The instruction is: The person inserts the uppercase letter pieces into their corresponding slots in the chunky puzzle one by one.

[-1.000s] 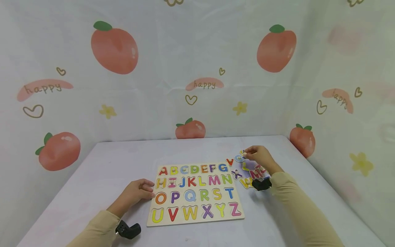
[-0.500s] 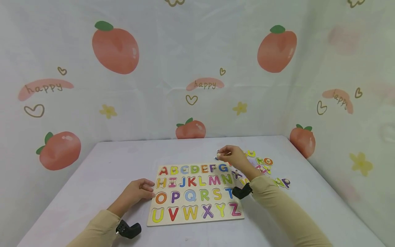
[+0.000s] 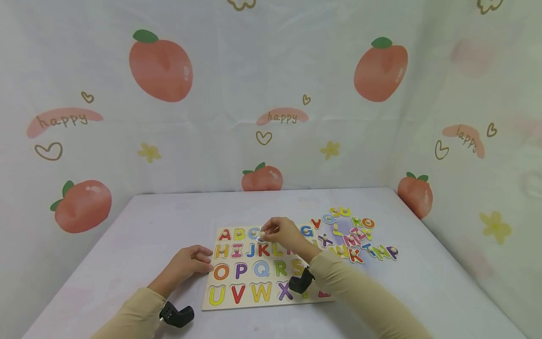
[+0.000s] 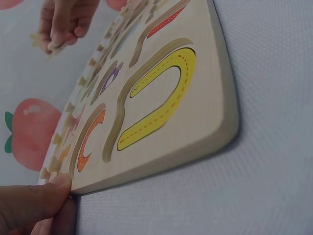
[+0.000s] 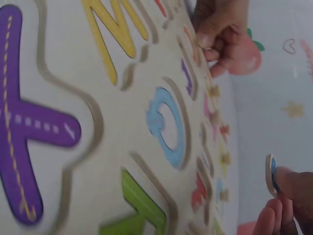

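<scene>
A wooden alphabet puzzle board (image 3: 271,306) lies flat on the table. My left hand (image 3: 190,263) is at its left edge, and in the left wrist view the thumb (image 4: 58,183) rests on the rim with a finger below. Over the top rows, near the C and D, my right hand (image 3: 285,234) pinches a small blue letter piece (image 5: 272,174). That piece is held above the board, seen nearly edge-on in the right wrist view, so its letter is hard to read. Knobbed letters A to I sit in their slots; the slots visible below show printed letters.
Several loose knobbed letters lie right of the board, among them a red V (image 3: 315,223), an orange O (image 3: 368,222), a red K (image 3: 355,256) and a purple P (image 3: 393,253). A printed curtain (image 3: 203,141) hangs behind the white table (image 3: 169,212).
From the loose letters, my right hand has moved left to above the board's top rows, carrying the blue letter piece. My left hand stays at the board's edge.
</scene>
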The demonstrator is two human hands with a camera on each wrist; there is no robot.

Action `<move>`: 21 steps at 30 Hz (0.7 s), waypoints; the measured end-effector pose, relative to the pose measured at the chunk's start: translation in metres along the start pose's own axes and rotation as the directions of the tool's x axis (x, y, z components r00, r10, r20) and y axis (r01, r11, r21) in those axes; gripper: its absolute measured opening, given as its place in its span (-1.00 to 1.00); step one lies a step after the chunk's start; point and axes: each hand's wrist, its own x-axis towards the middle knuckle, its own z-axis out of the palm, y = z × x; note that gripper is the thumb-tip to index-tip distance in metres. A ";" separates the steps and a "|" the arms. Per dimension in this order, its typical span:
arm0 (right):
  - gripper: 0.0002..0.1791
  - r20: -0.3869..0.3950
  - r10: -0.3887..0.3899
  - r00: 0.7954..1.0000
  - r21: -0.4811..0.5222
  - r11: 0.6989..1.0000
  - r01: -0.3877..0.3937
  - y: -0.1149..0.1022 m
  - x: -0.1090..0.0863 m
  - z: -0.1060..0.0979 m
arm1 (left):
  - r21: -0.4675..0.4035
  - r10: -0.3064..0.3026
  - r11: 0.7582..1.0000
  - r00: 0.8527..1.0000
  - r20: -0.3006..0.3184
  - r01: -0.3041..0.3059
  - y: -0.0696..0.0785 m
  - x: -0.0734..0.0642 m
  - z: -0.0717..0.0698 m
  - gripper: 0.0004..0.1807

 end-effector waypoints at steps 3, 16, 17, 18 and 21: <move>-0.87 0.028 0.011 1.000 -0.010 1.000 -0.010 0.000 0.001 0.012 | 0.000 -0.001 1.000 1.000 0.000 0.001 0.000 0.001 0.000 -0.52; -0.90 0.095 0.088 0.992 -0.068 0.994 -0.082 0.000 0.006 0.040 | -0.001 -0.006 1.000 1.000 0.003 0.006 -0.001 0.002 0.000 -0.51; -0.89 0.095 0.089 0.992 -0.070 0.994 -0.082 -0.001 0.006 0.041 | -0.001 -0.006 1.000 1.000 0.005 0.006 0.000 0.001 0.000 -0.51; -0.89 0.095 0.091 0.991 -0.073 0.994 -0.084 -0.002 0.005 0.041 | 0.001 -0.006 1.000 1.000 0.006 0.006 0.000 0.001 0.000 -0.51; -0.89 0.099 0.092 0.991 -0.068 0.994 -0.086 -0.004 0.004 0.041 | 0.001 -0.003 1.000 1.000 0.007 0.003 0.001 0.000 0.000 -0.52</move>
